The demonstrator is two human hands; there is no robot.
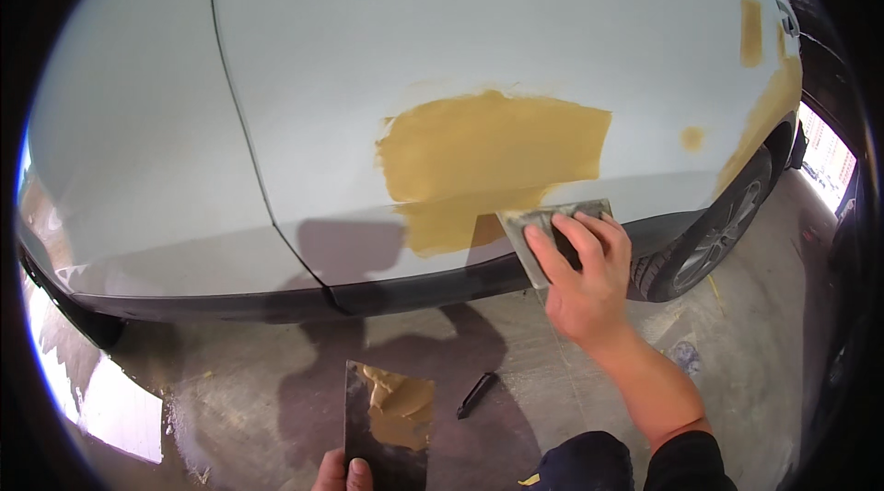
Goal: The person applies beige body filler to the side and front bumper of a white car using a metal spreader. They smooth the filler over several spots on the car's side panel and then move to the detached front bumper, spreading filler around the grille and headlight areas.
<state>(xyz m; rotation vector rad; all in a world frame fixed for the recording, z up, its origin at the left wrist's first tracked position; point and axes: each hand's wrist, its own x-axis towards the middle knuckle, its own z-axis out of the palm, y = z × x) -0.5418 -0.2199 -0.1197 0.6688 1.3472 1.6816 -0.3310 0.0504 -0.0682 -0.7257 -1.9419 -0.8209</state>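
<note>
Pressed around a grey flat spreader (534,233) is my right hand (589,274), held against the lower white car door (313,76) beside the lower right edge of a large tan putty patch (493,146). At the bottom, my left hand (343,477) grips a dark flat board (382,463) with a lump of tan putty (398,403) on it. A dark trim strip (212,305) runs under the door. Smaller tan patches (750,30) show at the upper right of the panel.
The rear wheel (714,238) is at the right. A black elongated object (476,396) lies on the concrete floor (230,376) below the door. My dark-shod foot (575,468) is at the bottom. A dark shape, too dim to name, lines the far right edge.
</note>
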